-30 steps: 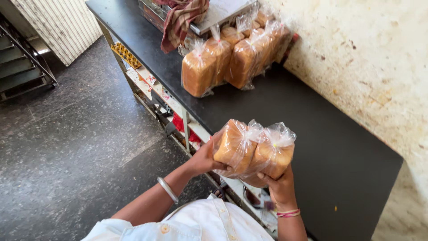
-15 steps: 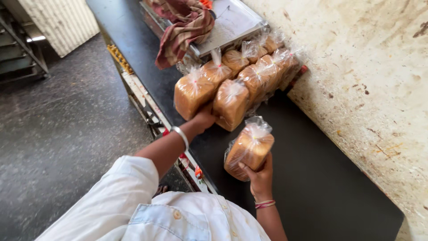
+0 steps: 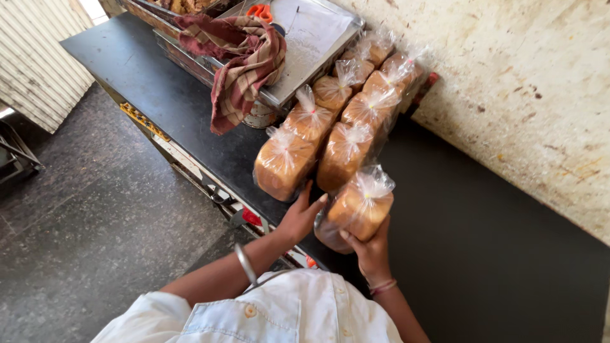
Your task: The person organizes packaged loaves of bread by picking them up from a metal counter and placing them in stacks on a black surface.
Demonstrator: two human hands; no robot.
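Note:
Several loaves of bread in tied clear bags [image 3: 346, 105] stand in two rows on a black counter [image 3: 502, 254] against a stained wall. My right hand [image 3: 368, 251] holds one bagged loaf [image 3: 361, 204] from below at the near end of the right row. With fingers spread, my left hand [image 3: 300, 216] rests on the counter edge, fingertips touching the nearest loaf of the left row [image 3: 283, 164]. A metal bangle circles my left wrist.
A metal tray [image 3: 311, 47] with a checked red cloth [image 3: 244, 60] draped over it sits at the far end of the counter. Shelves with small items run under the counter edge. A dark stone floor [image 3: 95, 222] lies to the left.
One loaf has been set down at the near end of the left row. My right hand has brought the remaining loaf up to the end of the right row. The camera has moved closer.

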